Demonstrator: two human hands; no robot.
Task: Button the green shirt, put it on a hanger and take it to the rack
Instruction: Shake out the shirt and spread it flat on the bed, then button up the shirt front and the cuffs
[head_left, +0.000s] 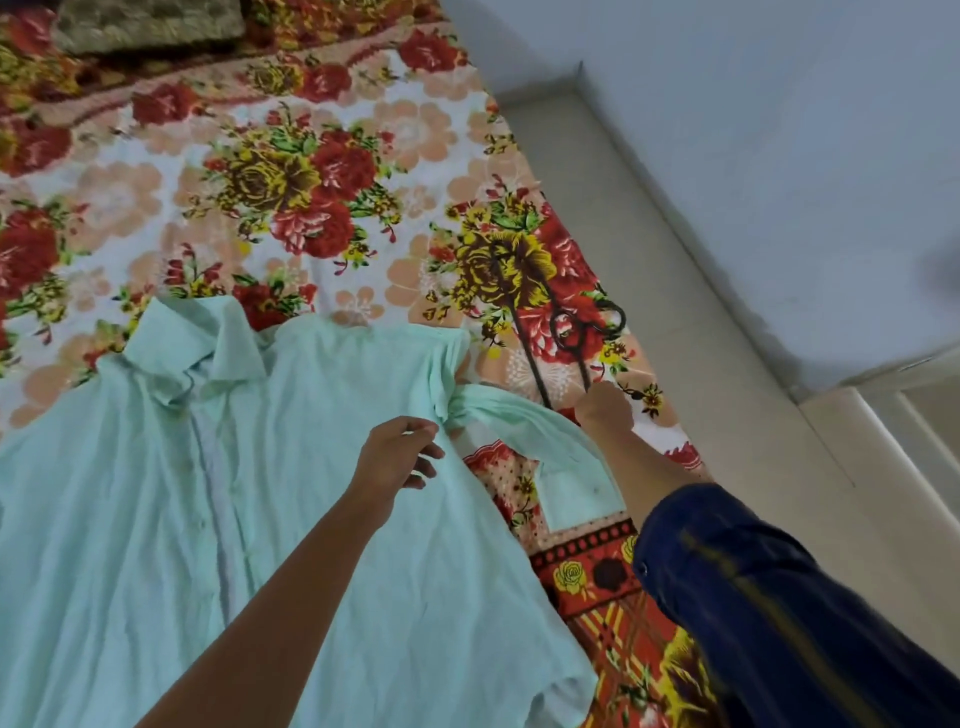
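The pale green shirt (218, 519) lies spread on the floral bedsheet (291, 171), front up, placket closed, collar toward the far side. One sleeve (550, 441) trails off to the right. A thin black wire hanger (561, 322) lies on the sheet right of the shirt, its hook near the bed's edge. My right hand (605, 408) grips the hanger's lower end in a fist. Fingers loosely curled, my left hand (397, 457) hovers over the shirt's right shoulder seam and holds nothing.
The bed's right edge runs diagonally beside a tiled floor strip (675, 312) and a grey wall (779, 130). A brownish pillow or cushion (145, 23) lies at the far left of the bed.
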